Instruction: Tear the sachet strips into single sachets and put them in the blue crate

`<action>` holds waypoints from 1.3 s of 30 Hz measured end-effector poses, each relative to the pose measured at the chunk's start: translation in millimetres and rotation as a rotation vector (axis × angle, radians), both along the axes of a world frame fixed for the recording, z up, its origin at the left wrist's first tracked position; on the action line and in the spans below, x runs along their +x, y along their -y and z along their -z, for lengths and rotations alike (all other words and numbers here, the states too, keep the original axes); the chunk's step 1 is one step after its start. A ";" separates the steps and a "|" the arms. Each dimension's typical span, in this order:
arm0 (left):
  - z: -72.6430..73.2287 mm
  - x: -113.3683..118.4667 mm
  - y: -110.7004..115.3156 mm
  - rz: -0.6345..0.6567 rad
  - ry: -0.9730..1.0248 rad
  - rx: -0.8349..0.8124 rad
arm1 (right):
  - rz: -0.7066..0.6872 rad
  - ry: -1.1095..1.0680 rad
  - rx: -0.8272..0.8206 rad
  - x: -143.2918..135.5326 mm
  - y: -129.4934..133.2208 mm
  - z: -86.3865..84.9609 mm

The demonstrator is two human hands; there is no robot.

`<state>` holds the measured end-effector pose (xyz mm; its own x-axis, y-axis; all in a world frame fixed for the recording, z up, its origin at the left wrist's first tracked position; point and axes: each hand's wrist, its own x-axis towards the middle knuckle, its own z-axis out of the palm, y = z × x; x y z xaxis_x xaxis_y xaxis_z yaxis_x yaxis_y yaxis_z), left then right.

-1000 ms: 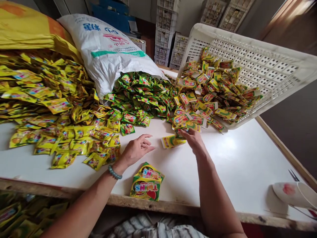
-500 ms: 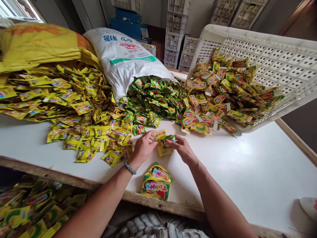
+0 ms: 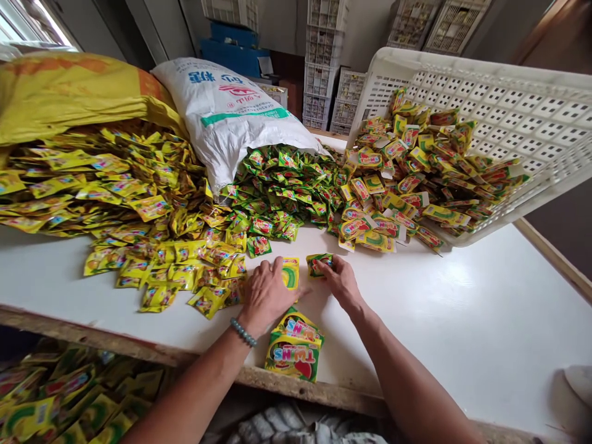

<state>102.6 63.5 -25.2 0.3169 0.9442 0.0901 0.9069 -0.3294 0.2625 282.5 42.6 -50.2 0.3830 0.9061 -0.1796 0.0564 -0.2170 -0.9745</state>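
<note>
Green sachet (image 3: 319, 265), head view: right hand (image 3: 346, 285) is pinching its end, probably leaving the printed face clear; sachet is sitting just right of a yellow carton (image 3: 291, 274). Left hand (image 3: 266, 295) is partly covering that carton, thumb sticking out, can't tell if gripping. Crate (image 3: 522, 117) is tilting toward bench (image 3: 444, 302), seemingly easing reach. Sachet is looking glossy, red-printed; carton is showing a green curve.
</note>
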 end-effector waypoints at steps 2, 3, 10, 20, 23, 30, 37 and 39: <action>-0.3 4.9 1.8 0.045 0.022 -0.052 | -0.003 0.152 0.012 -0.6 -0.7 2.1; -0.7 5.3 0.5 0.047 0.063 -0.070 | -0.013 0.182 0.011 -0.7 -1.0 2.5; -5.8 -11.7 -20.6 -0.019 0.910 -0.595 | -0.076 -0.246 0.162 -1.0 -2.1 -15.5; -3.1 -6.0 -17.2 -0.015 1.316 -0.928 | -0.107 -0.120 0.184 11.1 -4.3 -27.1; -4.3 -5.4 -16.3 0.037 1.264 -0.936 | -0.189 -0.112 0.152 14.7 -3.0 -27.3; -7.7 -2.3 -12.9 0.083 1.294 -0.903 | -0.210 0.066 0.136 22.8 -3.2 -26.6; -6.6 0.2 -13.7 0.117 1.240 -0.927 | -0.099 0.296 0.189 3.3 -1.4 -28.8; -6.1 1.2 -13.8 0.090 1.251 -0.924 | -0.080 0.309 0.202 -2.7 0.6 -30.7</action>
